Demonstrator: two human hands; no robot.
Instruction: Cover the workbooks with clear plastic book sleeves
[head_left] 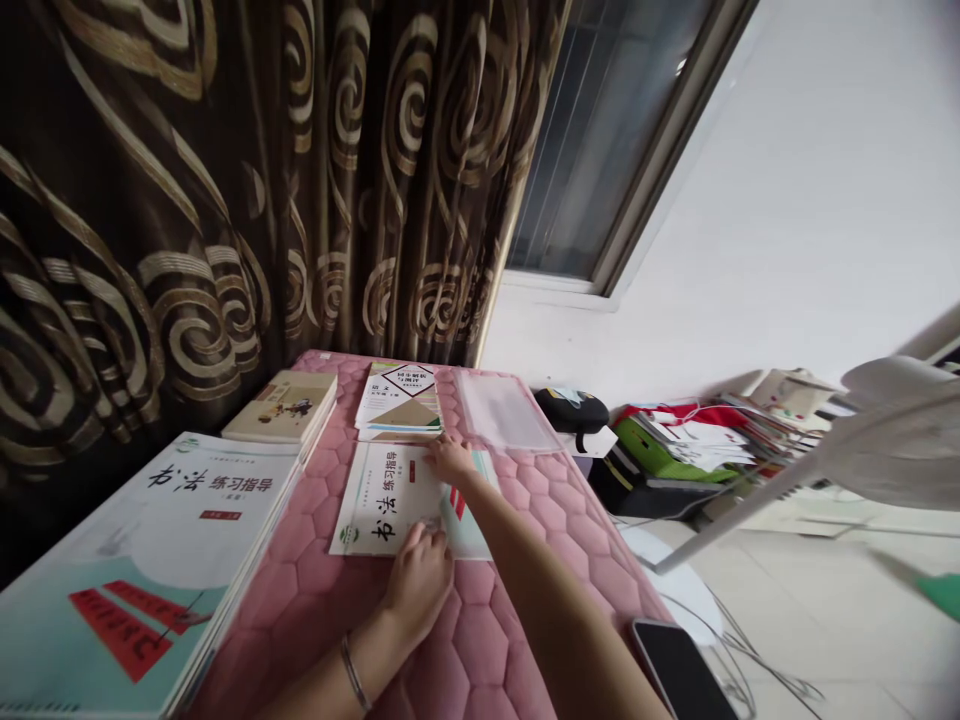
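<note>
- left hand: flat, holding nothing, pressing calligraphy workbook near edge, mid tabletop.
- right hand: open on far edge.
- advice: square corners, press evenly.

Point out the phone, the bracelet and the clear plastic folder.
Phone (679,668): head view, middle of its dark screen.
Bracelet (353,675): head view, band across the left wrist.
Clear folder (504,411): head view, centre of its sheet.

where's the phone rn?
The phone lies dark screen up at the bottom right of the head view, on the right edge of the pink quilted surface, just right of the right forearm.
</note>
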